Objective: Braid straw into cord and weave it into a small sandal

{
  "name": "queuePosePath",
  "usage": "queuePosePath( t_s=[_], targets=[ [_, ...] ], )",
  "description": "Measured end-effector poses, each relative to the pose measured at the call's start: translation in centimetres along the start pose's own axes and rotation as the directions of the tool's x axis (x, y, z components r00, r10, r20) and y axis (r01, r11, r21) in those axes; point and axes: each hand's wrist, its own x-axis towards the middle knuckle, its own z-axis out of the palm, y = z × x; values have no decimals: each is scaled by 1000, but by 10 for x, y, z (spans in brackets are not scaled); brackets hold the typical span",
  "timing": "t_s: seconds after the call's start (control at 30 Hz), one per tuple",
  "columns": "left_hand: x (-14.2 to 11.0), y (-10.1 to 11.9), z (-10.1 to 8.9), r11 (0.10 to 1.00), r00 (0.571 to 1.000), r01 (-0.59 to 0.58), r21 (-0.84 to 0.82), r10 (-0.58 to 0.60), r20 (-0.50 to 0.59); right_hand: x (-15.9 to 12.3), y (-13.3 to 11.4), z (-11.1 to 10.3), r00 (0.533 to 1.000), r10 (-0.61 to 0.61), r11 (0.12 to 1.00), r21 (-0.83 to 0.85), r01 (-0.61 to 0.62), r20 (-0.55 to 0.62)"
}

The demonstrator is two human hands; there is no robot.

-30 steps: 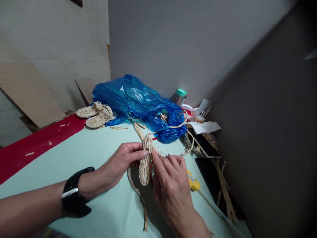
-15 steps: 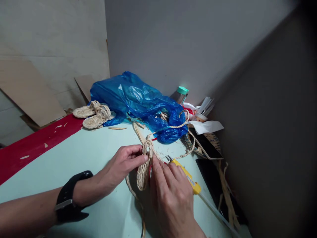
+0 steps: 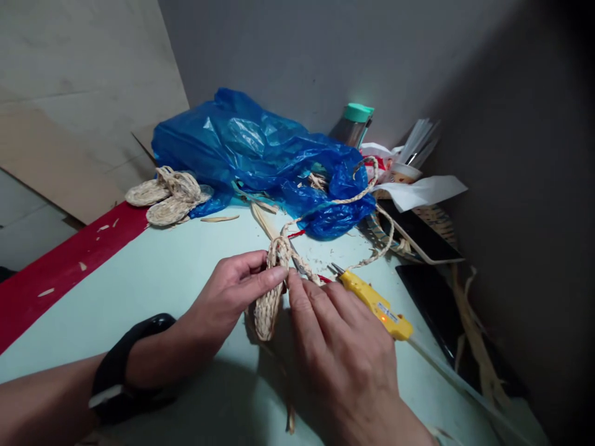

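Observation:
A small woven straw slipper (image 3: 268, 313) is held upright on its edge above the table, a loop of braid at its top. My left hand (image 3: 232, 288) grips its left side, thumb across the front. At its right edge my right hand (image 3: 341, 347) pinches, fingers pressed together; its thumb is hidden. A braided straw cord (image 3: 304, 266) runs from the slipper toward the right. Behind it lies a partly covered metal tool with red parts (image 3: 324, 279). Just right of my right hand is a yellow glue gun (image 3: 374, 303), its orange light lit.
A finished-looking pair of straw slippers (image 3: 170, 195) sits at the back left on a red strip (image 3: 83, 260). Behind are a blue plastic bag (image 3: 260, 136), a green-lidded bottle (image 3: 356, 121) and a cup of clear sticks (image 3: 406, 170). A tablet-like device (image 3: 432, 238) rests at the right.
The view has shifted, so the things behind appear higher and larger. The slipper stays between both hands. My right hand has turned slightly, and the glue gun shows more fully.

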Motion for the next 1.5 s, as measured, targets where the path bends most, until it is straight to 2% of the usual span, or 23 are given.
queuePosePath(
  t_s=[0.1, 0.23, 0.47, 0.67, 0.9, 1.07, 1.17, 1.23, 1.37, 1.5],
  targets=[
    [-1, 0, 0, 1000, 1000, 20, 14, -20, -13, -1, -1, 0, 1000, -1, 1000, -4, 1, -6],
    [-2, 1, 1, 999, 999, 36, 18, -35, -27, -3, -2, 3, 998, 60, 998, -4, -60, -16],
    [0, -2, 1, 998, 999, 38, 42, -37, -26, -7, -5, 6, 993, 107, 987, 112, -111, 46],
    [-1, 0, -1, 996, 1000, -15, 91, 12, 24, -3, -3, 1, 998, 46, 988, 144, -51, 41],
    [-7, 1, 0, 999, 1000, -5, 33, 5, 6, 0, -1, -5, 999, 8, 973, 231, -20, 52],
    [-12, 3, -1, 996, 999, 31, -87, -28, 39, 6, 1, -11, 998, 59, 947, 315, -60, 13],
    [-13, 5, -1, 993, 997, 31, -110, -22, 76, 7, 5, -14, 992, 129, 907, 404, -120, 6],
    [-12, 6, -1, 995, 993, 31, -91, -20, 118, 8, 9, -15, 978, 206, 841, 507, -191, 27],
    [-12, 7, -1, 999, 989, 28, -32, -23, 148, 12, 12, -17, 925, 344, 693, 622, -365, 160],
    [-12, 6, -2, 1000, 990, 19, 5, -20, 142, 17, 11, -20, 896, 377, 640, 634, -435, 235]
  ],
)
